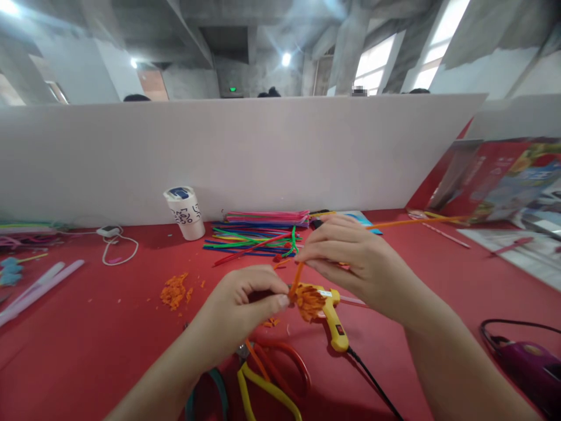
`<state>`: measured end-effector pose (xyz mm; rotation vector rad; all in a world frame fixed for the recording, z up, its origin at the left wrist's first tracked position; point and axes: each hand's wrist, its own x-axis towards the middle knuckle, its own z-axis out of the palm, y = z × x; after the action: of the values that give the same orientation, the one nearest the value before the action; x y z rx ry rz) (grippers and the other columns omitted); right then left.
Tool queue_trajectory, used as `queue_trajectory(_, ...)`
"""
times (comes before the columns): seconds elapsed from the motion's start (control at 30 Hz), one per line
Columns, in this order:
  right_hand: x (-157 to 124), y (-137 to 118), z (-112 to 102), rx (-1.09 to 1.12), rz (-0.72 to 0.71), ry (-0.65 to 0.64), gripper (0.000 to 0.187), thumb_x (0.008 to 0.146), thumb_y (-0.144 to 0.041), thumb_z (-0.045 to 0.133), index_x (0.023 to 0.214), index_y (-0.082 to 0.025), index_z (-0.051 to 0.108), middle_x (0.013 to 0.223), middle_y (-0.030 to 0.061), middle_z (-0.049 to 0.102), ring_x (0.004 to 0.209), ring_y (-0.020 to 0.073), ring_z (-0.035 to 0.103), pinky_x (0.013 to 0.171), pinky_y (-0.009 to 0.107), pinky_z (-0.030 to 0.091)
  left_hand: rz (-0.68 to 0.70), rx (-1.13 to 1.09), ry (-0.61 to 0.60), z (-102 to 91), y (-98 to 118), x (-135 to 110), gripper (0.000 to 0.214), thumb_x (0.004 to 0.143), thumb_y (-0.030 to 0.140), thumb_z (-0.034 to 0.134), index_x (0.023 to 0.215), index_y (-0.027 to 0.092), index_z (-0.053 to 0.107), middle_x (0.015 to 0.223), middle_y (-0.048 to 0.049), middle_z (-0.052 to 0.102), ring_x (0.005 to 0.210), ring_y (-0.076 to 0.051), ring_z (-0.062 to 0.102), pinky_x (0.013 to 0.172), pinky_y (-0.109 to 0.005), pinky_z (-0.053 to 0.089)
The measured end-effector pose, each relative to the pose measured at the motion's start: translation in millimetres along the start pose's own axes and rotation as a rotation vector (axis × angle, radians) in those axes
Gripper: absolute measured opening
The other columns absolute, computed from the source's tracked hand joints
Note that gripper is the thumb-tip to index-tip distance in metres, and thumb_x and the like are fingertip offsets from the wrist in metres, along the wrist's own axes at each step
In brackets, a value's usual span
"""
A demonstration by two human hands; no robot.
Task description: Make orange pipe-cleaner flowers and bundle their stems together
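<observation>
One fringed orange piece [310, 303] sits in the thumb-and-finger pinch of the left hand [249, 295]; the right hand [350, 254], fingers pointing left, pinches an orange strip [297, 278] just above. A white partition [245, 155] bounds the red table [131, 333]; room opens right of that wrist.

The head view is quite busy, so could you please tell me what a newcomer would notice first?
Likely the orange tufted piece in the left hand, near the centre. Next, the yellow glue gun, partly behind it on the red table, then the bright coloured strips before the white partition.
</observation>
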<state>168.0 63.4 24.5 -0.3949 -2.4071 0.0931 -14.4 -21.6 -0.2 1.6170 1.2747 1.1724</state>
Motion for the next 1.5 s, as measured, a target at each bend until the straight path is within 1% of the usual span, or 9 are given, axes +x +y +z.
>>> queue_trajectory(0.13, 3, 9, 22, 0.390, 0.130, -0.032, 0.016, 0.086, -0.016, 0.050, 0.081, -0.017, 0.065, 0.079, 0.0034, 0.065, 0.077, 0.0139, 0.058, 0.073, 0.027, 0.044, 0.139, 0.042, 0.218, -2.6, 5, -7, 0.014, 0.074, 0.016, 0.059, 0.061, 0.020, 0.064, 0.061, 0.0007, 0.053, 0.059, -0.013, 0.048, 0.056, -0.023, 0.036)
queue_trajectory(0.33, 5, -11, 63, 0.534, 0.325, 0.010, 0.011, 0.081, -0.013, 0.053, 0.073, -0.017, 0.061, 0.069, -0.0008, 0.058, 0.066, 0.0122, 0.054, 0.063, 0.022, 0.043, 0.264, 0.230, 0.524, -6.5, -1, -3, 0.019, 0.079, 0.014, 0.052, 0.061, 0.018, 0.058, 0.061, 0.0017, 0.052, 0.058, -0.012, 0.048, 0.054, -0.023, 0.038)
queue_trajectory(0.47, 1, -27, 72, 0.337, 0.318, 0.114, 0.014, 0.081, -0.010, 0.047, 0.075, -0.017, 0.058, 0.066, -0.0002, 0.056, 0.060, 0.0121, 0.051, 0.056, 0.021, 0.040, 0.409, 0.515, 0.626, -9.9, -8, 0, 0.019, 0.080, 0.009, 0.049, 0.065, 0.017, 0.058, 0.060, 0.0019, 0.051, 0.056, -0.011, 0.047, 0.053, -0.022, 0.038)
queue_trajectory(0.6, -3, -40, 65, -0.118, 0.136, 0.147, 0.021, 0.086, -0.010, 0.041, 0.077, -0.014, 0.060, 0.067, 0.0034, 0.055, 0.058, 0.0144, 0.048, 0.054, 0.025, 0.036, 0.549, 0.872, 0.639, -11.8, -15, 1, 0.023, 0.082, 0.009, 0.045, 0.064, 0.016, 0.056, 0.059, 0.0006, 0.049, 0.056, -0.013, 0.045, 0.055, -0.026, 0.037)
queue_trajectory(0.8, 0, -41, 29, -0.584, -0.120, 0.017, 0.024, 0.086, -0.006, 0.041, 0.079, -0.014, 0.063, 0.067, 0.0044, 0.057, 0.060, 0.0179, 0.046, 0.058, 0.030, 0.033, 0.671, 1.263, 0.382, -16.8, -18, 2, 0.024, 0.083, 0.009, 0.044, 0.063, 0.019, 0.053, 0.062, -0.0012, 0.049, 0.060, -0.016, 0.044, 0.054, -0.027, 0.033)
queue_trajectory(0.93, -1, -36, 12, -0.553, -0.148, -0.097, 0.022, 0.080, -0.003, 0.045, 0.071, -0.017, 0.059, 0.070, 0.0036, 0.057, 0.065, 0.0175, 0.049, 0.060, 0.029, 0.034, 0.644, 1.173, 0.207, -15.4, -17, 1, 0.024, 0.082, 0.009, 0.043, 0.061, 0.019, 0.050, 0.062, -0.0002, 0.047, 0.061, -0.015, 0.044, 0.055, -0.027, 0.032)
queue_trajectory(1.1, -8, -41, 18, -0.486, -0.001, -0.206, 0.020, 0.066, 0.000, 0.055, 0.069, -0.020, 0.055, 0.067, -0.0012, 0.056, 0.056, 0.0156, 0.048, 0.048, 0.029, 0.024, 0.178, 0.723, 0.236, -7.5, -19, 5, 0.020, 0.077, 0.011, 0.046, 0.058, 0.018, 0.051, 0.060, 0.0033, 0.046, 0.054, -0.011, 0.043, 0.052, -0.023, 0.031)
queue_trajectory(1.27, -11, -45, 24, -0.513, 0.061, -0.148, 0.021, 0.063, 0.000, 0.056, 0.067, -0.021, 0.052, 0.059, -0.0028, 0.053, 0.049, 0.0156, 0.047, 0.045, 0.029, 0.019, -0.078, 0.194, 0.241, -8.3, -21, 13, 0.013, 0.073, 0.017, 0.050, 0.062, 0.017, 0.056, 0.061, 0.0031, 0.053, 0.062, -0.011, 0.049, 0.060, -0.022, 0.037)
queue_trajectory(1.5, -11, -46, 29, -0.576, 0.076, -0.126, 0.019, 0.066, -0.002, 0.057, 0.070, -0.020, 0.055, 0.061, -0.0014, 0.055, 0.052, 0.0179, 0.051, 0.046, 0.029, 0.018, -0.103, 0.070, 0.245, -6.0, -27, 14, 0.011, 0.074, 0.024, 0.053, 0.070, 0.017, 0.061, 0.060, 0.0039, 0.054, 0.056, -0.011, 0.047, 0.054, -0.021, 0.036)
